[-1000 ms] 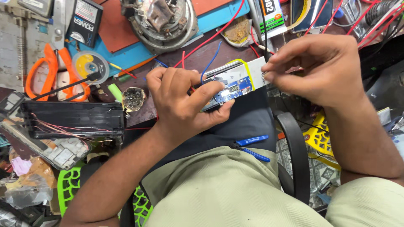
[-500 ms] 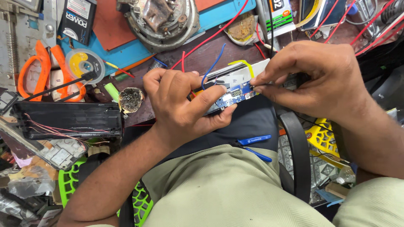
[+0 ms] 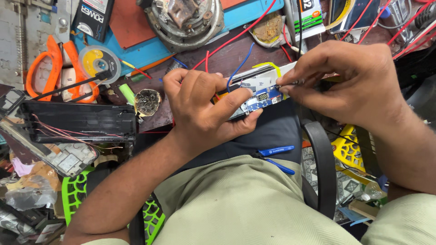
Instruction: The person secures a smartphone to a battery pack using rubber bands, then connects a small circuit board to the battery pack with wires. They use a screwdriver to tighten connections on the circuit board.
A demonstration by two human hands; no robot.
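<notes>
- Over the lap, right at the edge of the counter (image 3: 218, 61), both hands meet on one small blue circuit board (image 3: 265, 96) with a tiny digital display on it.
- One left hand (image 3: 200, 111): it's wrapped around the near end of the board and the pale pack under it, thumb pressed along the front edge, so it's gripping that assembly.
- One right hand (image 3: 352, 84): fingertips pinched together on a thin dark bit at the far end of the board. Can't tell what that bit is, too small.
- Wires coming off the board that I can count: one blue wire (image 3: 240, 63) and one red wire (image 3: 207, 59), both running up and away across the counter.
- One pair of orange scissors (image 3: 50, 68) lying far left, with one yellow solder reel (image 3: 97, 61) just beside them.
- One black plastic housing (image 3: 79, 120) sits left of the left hand, thin reddish wires spilling out of it.
- One round metal motor part (image 3: 184, 20) up top, resting on a blue mat (image 3: 150, 52).
- One burnt-looking round lump (image 3: 147, 102) between the housing and the left hand.
- Two blue-handled tools (image 3: 274, 156) lying on the lap just below the hands, one above the other.
- One green plastic basket (image 3: 81, 195) down low on the left, partly behind the left forearm.
</notes>
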